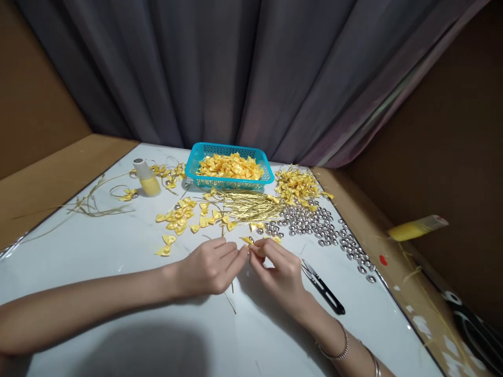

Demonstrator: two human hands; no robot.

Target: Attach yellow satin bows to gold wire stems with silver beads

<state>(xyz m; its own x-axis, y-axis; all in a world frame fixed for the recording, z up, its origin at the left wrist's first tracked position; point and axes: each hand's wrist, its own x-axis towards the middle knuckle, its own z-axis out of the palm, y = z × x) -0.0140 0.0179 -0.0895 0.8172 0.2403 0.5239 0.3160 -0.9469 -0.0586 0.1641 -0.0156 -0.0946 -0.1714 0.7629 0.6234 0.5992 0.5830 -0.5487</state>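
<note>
My left hand (214,266) is closed, its fingertips pinched together close to those of my right hand. Ends of a gold cord (230,302) stick out below the left hand, and a strand also rises above its knuckles. Between thumb and fingers my right hand (279,264) pinches a small yellow ribbon bow (247,240), with a bit of silver showing beside it. The fingertips cover much of where bow and cord meet. Loose yellow bows (178,215) lie just beyond the hands, near a bundle of gold cords (251,205).
Behind stands a blue basket (230,183) of yellow bows. Silver beads (310,220) spread along the right, below a pile of bows with cords (297,184). Black thread snips (324,288) lie beside my right wrist. A glue bottle (147,179) stands left; scissors (471,324) are at far right.
</note>
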